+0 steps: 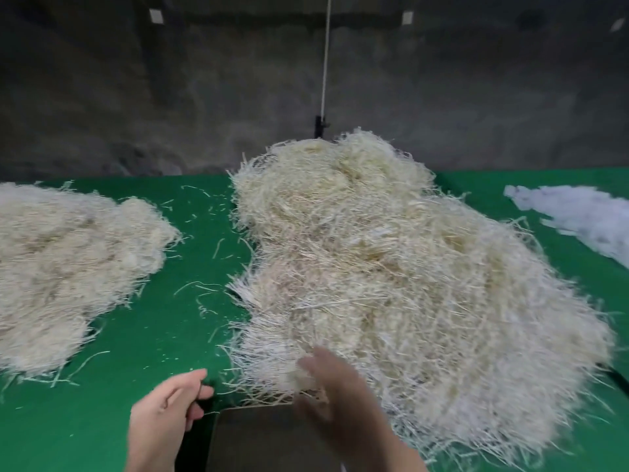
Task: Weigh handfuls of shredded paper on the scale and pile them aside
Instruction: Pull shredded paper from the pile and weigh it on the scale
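green table: paper heap overlaps scale; left hand loosely curled, empty; blurred right hand seemingly spread.

Shredded paper in two heaps, plus the scale
The big pile, cream and stringy, sprawls over the middle and right of the green tabletop, its near fringe touching the dark flat scale's far edge. A smaller pile sits well apart on the left, with loose strands scattered between.
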